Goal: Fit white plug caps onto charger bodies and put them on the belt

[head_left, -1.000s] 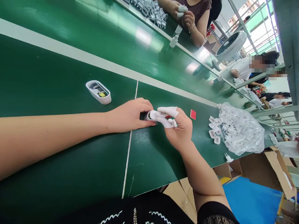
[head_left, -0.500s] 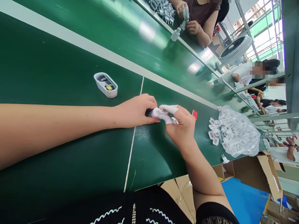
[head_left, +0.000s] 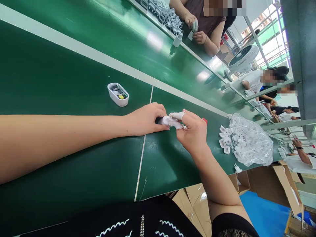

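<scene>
Between my two hands, near the middle of the view, is a small white part (head_left: 166, 121), mostly covered by fingers. My left hand (head_left: 150, 118) grips its left end between thumb and fingers. On the other side my right hand (head_left: 192, 128), with white covers on some fingers, is closed on the same part. Left of the hands, an oval white housing (head_left: 118, 94) lies open side up on the green table (head_left: 81, 171), with dark and yellow components inside.
A clear plastic bag (head_left: 254, 141) of white plug parts lies at right, loose ones beside it. A single plug (head_left: 237, 168) sits near the table edge. Cardboard boxes (head_left: 264, 181) stand beyond. Across the conveyor (head_left: 138, 42), a person's hands (head_left: 197, 31) hold a small white piece.
The view has shifted slightly, so the housing appears farther right and lower. Both hands keep hold of the white part. Across the conveyor, the other person's hands have moved apart from the white plug piece.
</scene>
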`<state>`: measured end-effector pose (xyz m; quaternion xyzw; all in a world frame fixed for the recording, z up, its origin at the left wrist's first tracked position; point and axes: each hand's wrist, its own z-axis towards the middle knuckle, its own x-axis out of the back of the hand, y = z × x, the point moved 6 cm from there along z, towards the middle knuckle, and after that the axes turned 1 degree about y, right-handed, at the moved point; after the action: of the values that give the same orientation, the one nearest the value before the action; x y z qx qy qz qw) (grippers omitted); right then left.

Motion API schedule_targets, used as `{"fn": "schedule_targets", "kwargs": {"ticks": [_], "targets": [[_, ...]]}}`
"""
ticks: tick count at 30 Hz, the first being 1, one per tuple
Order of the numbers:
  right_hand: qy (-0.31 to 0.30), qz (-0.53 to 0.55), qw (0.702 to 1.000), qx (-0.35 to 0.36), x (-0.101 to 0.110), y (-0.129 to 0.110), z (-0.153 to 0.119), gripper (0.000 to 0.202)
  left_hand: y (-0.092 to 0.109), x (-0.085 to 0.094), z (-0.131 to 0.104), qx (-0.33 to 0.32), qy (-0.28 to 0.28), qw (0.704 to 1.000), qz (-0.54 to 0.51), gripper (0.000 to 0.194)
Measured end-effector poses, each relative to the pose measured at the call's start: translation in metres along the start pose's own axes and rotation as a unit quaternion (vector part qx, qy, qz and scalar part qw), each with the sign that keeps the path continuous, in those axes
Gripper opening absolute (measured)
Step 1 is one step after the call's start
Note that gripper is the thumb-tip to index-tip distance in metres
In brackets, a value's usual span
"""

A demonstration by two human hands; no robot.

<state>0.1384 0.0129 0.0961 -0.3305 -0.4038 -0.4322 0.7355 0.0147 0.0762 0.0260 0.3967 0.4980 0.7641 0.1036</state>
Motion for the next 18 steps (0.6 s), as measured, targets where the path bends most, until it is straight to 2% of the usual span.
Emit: {"fn": "schedule_targets", "kwargs": {"ticks": [3,6,9,11,13,15,17,18], "targets": [[-0.005,0.000,1.000,-0.021,-0.001,0.002,0.001,0.026,0.000,0.001,0.000,0.000,0.005,1.000,-0.002,0.041],[-0.008,0.036,0.997,-0.072,-0.007,0.005,-0.005,0.023,0.001,-0.001,0.000,-0.003,0.004,1.000,-0.003,0.040],[-0.005,0.096,0.988,-0.124,-0.013,0.006,-0.013,0.019,0.004,-0.004,0.001,0.000,0.006,1.000,0.014,0.042],[-0.011,0.169,0.973,-0.156,-0.012,0.013,-0.018,0.024,0.007,-0.004,0.001,0.024,-0.006,0.999,0.028,0.045],[0.003,0.231,0.956,-0.182,-0.001,0.032,-0.025,0.037,0.011,0.002,0.002,0.060,-0.017,0.998,0.032,0.048],[0.048,0.213,0.953,-0.212,0.022,0.065,-0.038,0.036,0.017,0.019,0.007,0.081,-0.009,0.996,0.045,0.050],[0.089,0.089,0.956,-0.265,0.050,0.109,-0.061,0.027,0.022,0.045,0.018,0.087,0.021,0.992,0.085,0.052],[0.083,0.008,0.947,-0.311,0.061,0.132,-0.076,0.030,0.022,0.060,0.026,0.095,0.039,0.988,0.114,0.052]]}}
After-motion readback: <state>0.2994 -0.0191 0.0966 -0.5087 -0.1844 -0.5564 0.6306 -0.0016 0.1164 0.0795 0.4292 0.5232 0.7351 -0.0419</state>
